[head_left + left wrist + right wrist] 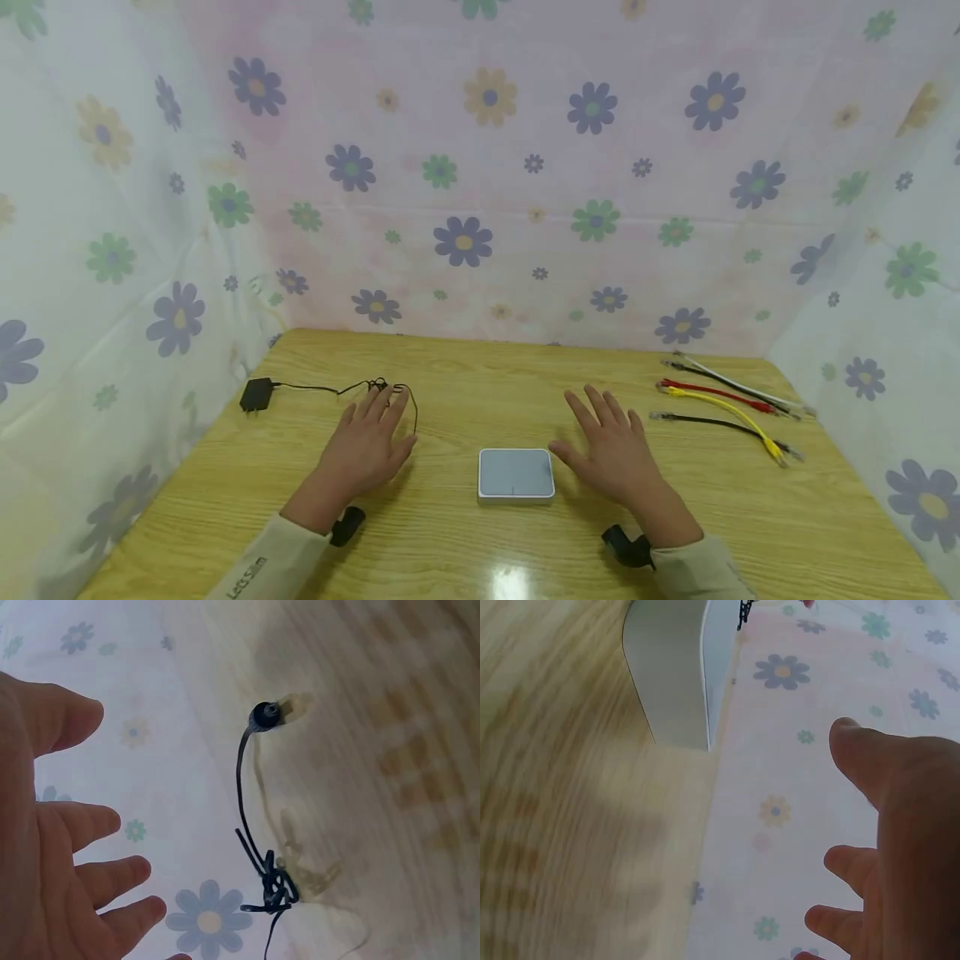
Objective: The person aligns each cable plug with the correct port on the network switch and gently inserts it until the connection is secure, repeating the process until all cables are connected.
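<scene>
My left hand (pixel 363 454) hovers palm down with its fingers spread, holding nothing. Just past its fingertips lies the bunched thin black cord (pixel 378 385) of a black power adapter (pixel 257 394). In the left wrist view the cord's round plug (pixel 266 716) and its knotted bundle (pixel 276 889) show beside the fingers (pixel 112 883). A flat white box-shaped device (pixel 516 475) with a grey top sits between the hands. My right hand (pixel 618 458) is also spread and holds nothing, its thumb near the device's right edge. The device's side (pixel 667 675) shows in the right wrist view.
At the right of the wooden table (pixel 465 400) lie several short network cables: a white one (pixel 738 379), a red one (pixel 716 392), a yellow one (pixel 738 408) and black ones. Flower-patterned cloth (pixel 540 200) encloses the back and both sides.
</scene>
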Motion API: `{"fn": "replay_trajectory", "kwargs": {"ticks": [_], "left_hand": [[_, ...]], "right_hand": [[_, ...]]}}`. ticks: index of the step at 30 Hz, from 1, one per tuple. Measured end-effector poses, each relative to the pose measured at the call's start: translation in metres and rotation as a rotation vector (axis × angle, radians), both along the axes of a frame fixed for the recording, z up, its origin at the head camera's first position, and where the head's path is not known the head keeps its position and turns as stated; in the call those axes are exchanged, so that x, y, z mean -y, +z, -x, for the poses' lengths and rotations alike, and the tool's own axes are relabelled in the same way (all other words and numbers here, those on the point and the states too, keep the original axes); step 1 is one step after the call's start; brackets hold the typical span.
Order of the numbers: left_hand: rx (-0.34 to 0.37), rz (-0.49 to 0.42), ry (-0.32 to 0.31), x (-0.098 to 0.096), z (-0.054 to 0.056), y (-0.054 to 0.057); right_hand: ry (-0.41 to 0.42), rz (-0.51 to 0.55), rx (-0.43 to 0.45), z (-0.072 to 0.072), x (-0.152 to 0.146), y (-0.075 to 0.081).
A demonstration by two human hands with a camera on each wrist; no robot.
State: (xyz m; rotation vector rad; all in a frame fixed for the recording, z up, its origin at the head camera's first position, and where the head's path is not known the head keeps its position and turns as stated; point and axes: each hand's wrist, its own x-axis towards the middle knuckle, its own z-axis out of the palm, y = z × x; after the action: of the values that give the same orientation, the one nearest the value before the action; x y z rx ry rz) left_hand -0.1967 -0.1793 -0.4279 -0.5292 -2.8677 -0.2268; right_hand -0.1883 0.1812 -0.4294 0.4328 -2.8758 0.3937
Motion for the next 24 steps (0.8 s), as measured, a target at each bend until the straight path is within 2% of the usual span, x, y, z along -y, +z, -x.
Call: {"fn": "replay_trajectory", "kwargs": {"ticks": [11,24], "left_hand": [[0.018,0.03,-0.015,-0.002,0.0,-0.008],[-0.02,0.098,-0.035,-0.002,0.0,-0.012]], "right_hand": [[0.043,0.017,0.058,-0.002,0.019,-0.002],[0.071,-0.007,0.112,0.001,0.03,-0.012]]}}
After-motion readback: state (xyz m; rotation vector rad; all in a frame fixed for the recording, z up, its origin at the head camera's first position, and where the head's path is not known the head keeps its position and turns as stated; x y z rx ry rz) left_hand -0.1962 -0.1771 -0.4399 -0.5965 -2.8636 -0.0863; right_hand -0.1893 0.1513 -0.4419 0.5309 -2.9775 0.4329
